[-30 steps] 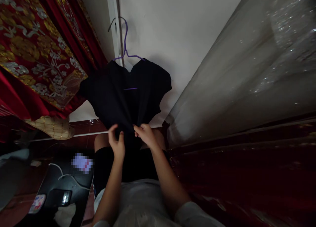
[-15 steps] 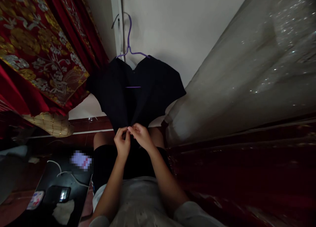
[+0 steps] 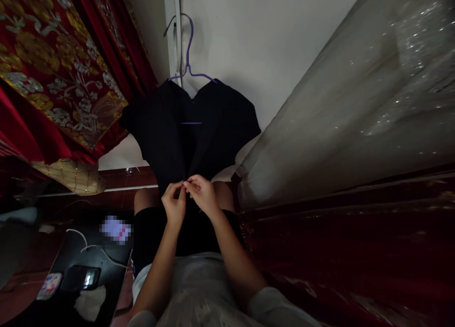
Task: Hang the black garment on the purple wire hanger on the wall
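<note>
The left hand (image 3: 173, 204) and right hand (image 3: 202, 193) meet at the fingertips, thumbs and forefingers pinching the front of a black shirt (image 3: 223, 123) where its two edges come together. A second ago the hands were apart, the left with fingers spread; now they touch. The shirt hangs in front of the person's knees from a purple hanger (image 3: 188, 64), its hook near a white strip (image 3: 177, 45) on the pale wall (image 3: 249, 38).

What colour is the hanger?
The hanger is mostly purple, seen best in the head view.
</note>
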Demonstrator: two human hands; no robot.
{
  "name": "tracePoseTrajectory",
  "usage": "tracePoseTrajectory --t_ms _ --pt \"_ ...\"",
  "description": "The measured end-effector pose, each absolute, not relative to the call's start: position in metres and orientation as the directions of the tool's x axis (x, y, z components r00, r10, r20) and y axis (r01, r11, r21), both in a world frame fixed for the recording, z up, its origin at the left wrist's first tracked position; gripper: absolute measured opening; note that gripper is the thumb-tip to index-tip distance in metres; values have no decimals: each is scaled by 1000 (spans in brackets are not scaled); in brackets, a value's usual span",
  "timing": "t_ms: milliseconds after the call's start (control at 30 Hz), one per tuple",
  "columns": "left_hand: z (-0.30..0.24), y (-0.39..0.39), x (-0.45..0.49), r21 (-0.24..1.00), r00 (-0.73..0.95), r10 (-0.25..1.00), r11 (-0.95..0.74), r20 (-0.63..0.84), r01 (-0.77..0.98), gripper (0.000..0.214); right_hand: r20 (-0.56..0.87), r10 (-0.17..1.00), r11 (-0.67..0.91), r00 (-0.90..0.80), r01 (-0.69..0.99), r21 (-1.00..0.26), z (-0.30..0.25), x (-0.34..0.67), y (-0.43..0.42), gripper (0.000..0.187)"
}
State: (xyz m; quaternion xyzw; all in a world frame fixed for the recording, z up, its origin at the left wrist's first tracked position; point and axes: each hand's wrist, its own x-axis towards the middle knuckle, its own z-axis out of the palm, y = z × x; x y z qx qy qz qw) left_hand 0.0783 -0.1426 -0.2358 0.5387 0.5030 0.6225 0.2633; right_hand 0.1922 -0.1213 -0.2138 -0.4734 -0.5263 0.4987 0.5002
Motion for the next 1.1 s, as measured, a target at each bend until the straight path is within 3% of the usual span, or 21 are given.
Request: tracePoseTrajectory --t_ms 200,333,433,533,667,733,900,1033,1100 --pt "-234 -144 79 891 -260 865 -359 430 279 14 51 992 55 -111 34 -998 -215 198 -121 28" --pt "-234 -142 81 890 -273 859 -359 433 283 12 -53 982 -63 -180 -49 -997 -210 199 -123 26" --pt "-234 -138 88 885 -243 865 -370 439 284 12 -80 987 -96 -137 -113 -989 -190 202 -113 31" --pt "-242 -130 102 872 -200 866 -395 459 289 12 17 999 12 -34 -154 -988 -146 205 -80 31" --pt "-259 -119 132 846 -115 860 -452 498 282 13 274 950 298 148 -178 -938 -73 206 -17 27" --pt "-257 -112 140 838 -66 858 -477 509 265 14 323 937 342 136 -161 -926 -50 206 5 29" --pt "-182 -82 114 737 250 790 -613 560 285 23 412 910 414 48 -133 -900 -47 209 3 34" --pt "-90 -48 74 636 42 677 -709 735 304 25 427 903 430 45 -110 -896 -51 219 -16 36" --pt "-56 -31 66 560 78 611 -764 788 322 29 454 891 454 19 -92 -886 -45 223 -19 35"
